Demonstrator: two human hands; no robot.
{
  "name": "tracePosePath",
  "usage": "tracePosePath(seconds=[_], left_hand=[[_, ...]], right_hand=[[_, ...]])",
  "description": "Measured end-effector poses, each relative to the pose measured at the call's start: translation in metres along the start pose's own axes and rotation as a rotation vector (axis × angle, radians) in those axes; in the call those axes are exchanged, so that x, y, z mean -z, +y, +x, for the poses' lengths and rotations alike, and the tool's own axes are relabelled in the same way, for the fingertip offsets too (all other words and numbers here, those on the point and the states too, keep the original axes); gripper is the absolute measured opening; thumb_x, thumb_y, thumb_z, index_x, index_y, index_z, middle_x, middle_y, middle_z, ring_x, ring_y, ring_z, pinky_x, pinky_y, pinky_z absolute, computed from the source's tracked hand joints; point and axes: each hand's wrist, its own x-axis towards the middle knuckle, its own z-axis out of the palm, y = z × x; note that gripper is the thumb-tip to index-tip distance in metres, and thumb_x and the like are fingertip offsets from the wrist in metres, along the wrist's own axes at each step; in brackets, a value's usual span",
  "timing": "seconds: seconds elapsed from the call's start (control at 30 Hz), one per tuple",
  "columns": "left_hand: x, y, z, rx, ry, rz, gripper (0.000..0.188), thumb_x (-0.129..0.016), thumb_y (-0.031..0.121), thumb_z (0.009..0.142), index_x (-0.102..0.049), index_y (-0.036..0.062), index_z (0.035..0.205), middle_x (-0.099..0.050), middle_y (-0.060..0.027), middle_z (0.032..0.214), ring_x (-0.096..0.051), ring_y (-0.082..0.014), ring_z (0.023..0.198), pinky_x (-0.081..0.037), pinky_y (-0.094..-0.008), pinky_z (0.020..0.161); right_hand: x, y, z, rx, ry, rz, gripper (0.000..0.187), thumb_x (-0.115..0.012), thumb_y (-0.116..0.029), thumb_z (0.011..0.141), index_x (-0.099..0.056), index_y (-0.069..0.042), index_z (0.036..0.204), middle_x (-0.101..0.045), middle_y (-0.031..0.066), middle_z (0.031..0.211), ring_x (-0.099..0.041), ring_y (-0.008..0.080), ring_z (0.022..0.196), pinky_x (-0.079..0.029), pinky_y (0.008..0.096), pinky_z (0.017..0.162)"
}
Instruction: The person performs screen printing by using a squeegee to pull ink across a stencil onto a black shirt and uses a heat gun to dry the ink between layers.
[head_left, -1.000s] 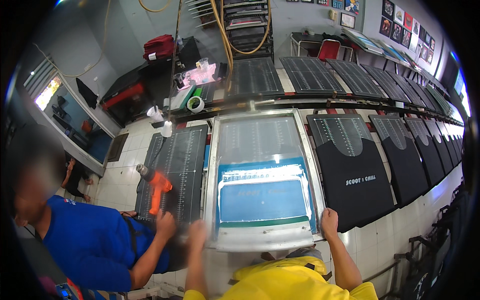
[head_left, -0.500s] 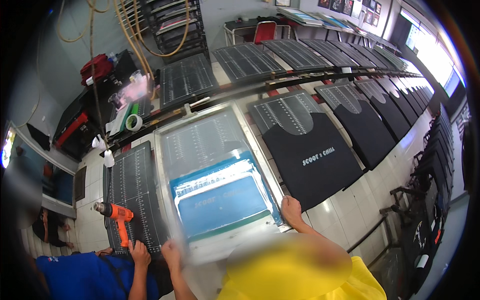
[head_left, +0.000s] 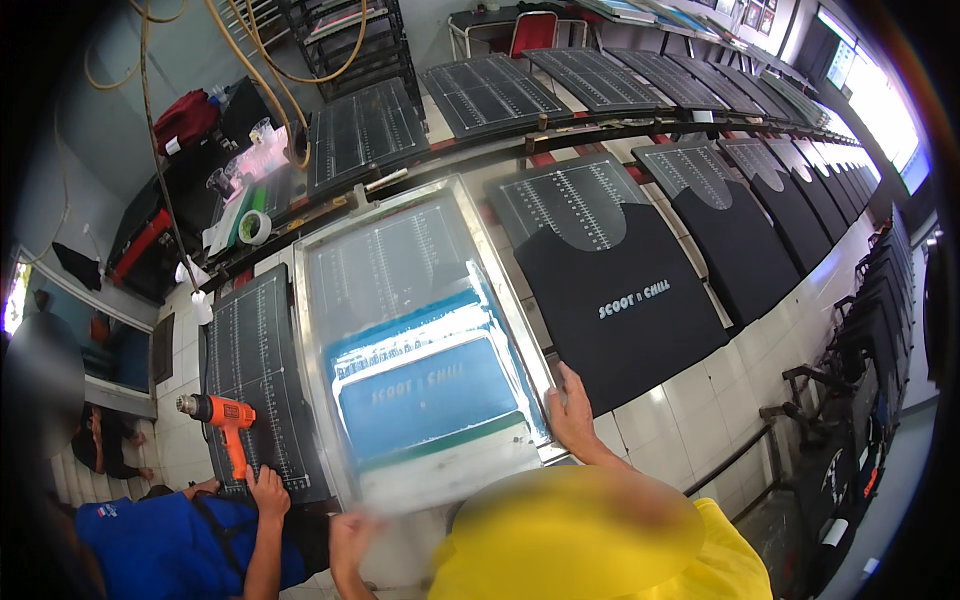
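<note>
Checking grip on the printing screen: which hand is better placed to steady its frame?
Probably the right hand: it grips the screen frame at its near right corner. The left hand is blurred near the near left corner; contact cannot be told.

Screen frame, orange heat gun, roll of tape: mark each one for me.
screen frame (head_left: 400, 255), head view, on the pale mesh in its upper half.
orange heat gun (head_left: 232, 420), head view, on its orange body.
roll of tape (head_left: 254, 227), head view, on the roll's ring.
</note>
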Motion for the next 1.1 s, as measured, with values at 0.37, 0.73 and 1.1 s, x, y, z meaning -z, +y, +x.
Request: tracePosePath(seconds=[0.37,0.73,1.1], left_hand=[[-0.15,-0.092,0.033,-0.023,-0.332,-0.156,0.041,-0.052,0.036,0.105,-0.065,0.0001,0.118,-0.068,-0.0069,0.098,-0.06,-0.0153,0.083,-0.049,-0.03,0.077],[-0.168,-0.064,0.039,0.115,-0.368,-0.449,0.052,-0.034,0.044,0.11,-0.061,0.0031,0.094,-0.056,-0.0024,0.072,-0.05,-0.011,0.063,-0.043,-0.0283,0.062],[-0.172,-0.097,0.049,-0.142,-0.329,-0.332,0.058,-0.038,0.047,0.109,-0.054,0.0036,0.072,-0.051,-0.0035,0.059,-0.048,-0.0153,0.055,-0.041,-0.0337,0.058]], right_hand=[[-0.015,-0.111,-0.049,0.832,-1.009,-0.408,0.066,-0.075,-0.029,0.084,-0.05,-0.008,0.141,-0.051,0.0109,0.148,-0.048,0.035,0.133,-0.045,0.0465,0.106],[-0.058,-0.135,-0.041,0.865,-0.724,-0.686,0.038,-0.071,-0.017,0.074,-0.06,-0.005,0.108,-0.064,0.0084,0.098,-0.063,0.0279,0.093,-0.051,0.0378,0.077],[-0.091,-0.165,0.046,0.806,-0.581,-0.532,0.034,-0.083,-0.015,0.069,-0.064,-0.011,0.097,-0.067,0.0068,0.088,-0.064,0.0277,0.087,-0.054,0.042,0.075]])
